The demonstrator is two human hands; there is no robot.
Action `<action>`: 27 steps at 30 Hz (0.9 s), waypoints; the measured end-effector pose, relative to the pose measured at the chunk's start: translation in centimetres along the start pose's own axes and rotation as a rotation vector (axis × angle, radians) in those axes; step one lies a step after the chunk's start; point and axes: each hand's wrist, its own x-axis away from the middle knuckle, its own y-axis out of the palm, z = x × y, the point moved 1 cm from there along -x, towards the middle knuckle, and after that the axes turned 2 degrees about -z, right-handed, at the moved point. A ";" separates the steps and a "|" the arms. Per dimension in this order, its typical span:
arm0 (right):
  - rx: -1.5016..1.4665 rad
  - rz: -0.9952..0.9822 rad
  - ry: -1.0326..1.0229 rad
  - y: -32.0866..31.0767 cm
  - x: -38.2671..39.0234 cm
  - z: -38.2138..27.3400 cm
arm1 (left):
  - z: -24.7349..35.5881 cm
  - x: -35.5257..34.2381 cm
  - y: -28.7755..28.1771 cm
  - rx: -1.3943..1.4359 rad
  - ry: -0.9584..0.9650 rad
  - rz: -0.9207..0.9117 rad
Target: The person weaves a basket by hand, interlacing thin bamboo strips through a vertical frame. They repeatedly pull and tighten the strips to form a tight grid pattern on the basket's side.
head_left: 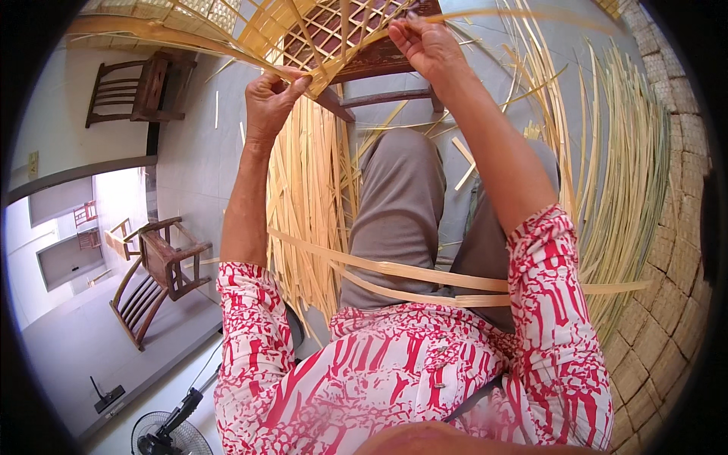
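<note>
An open-weave bamboo basket point(324, 74) rests at the top of the head view, partly cut off by its edge. It sits on a dark red wooden stool point(383, 61). My left hand point(271, 100) is closed, pinching the basket's near left corner, where several strips fan out. Farther right along the same rim, my right hand point(428, 47) pinches a thin bamboo strip point(500, 13). That strip trails off to the right and its far end is blurred. Two long pale strips point(425, 271) lie across my lap.
Loose bamboo strips point(299, 189) are heaped left of my legs. A larger spread of greenish strips point(622, 167) lies to the right, beside stacked woven pieces point(667, 250). Wooden chairs point(163, 262) and a black fan point(171, 432) stand on the left.
</note>
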 end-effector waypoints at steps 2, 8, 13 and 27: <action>-0.079 0.037 -0.021 -0.9 -0.3 0.7 | 0.4 -0.2 0.2 -0.072 -0.024 -0.045; -0.025 0.049 0.033 -0.2 0.4 1.2 | 2.4 1.5 1.1 -0.207 0.076 0.142; 0.013 -0.068 0.060 -0.2 2.5 2.7 | 1.7 5.5 2.3 -0.361 0.098 0.592; 0.013 -0.054 0.139 0.5 6.2 5.7 | -3.4 4.6 2.3 0.181 -0.084 0.701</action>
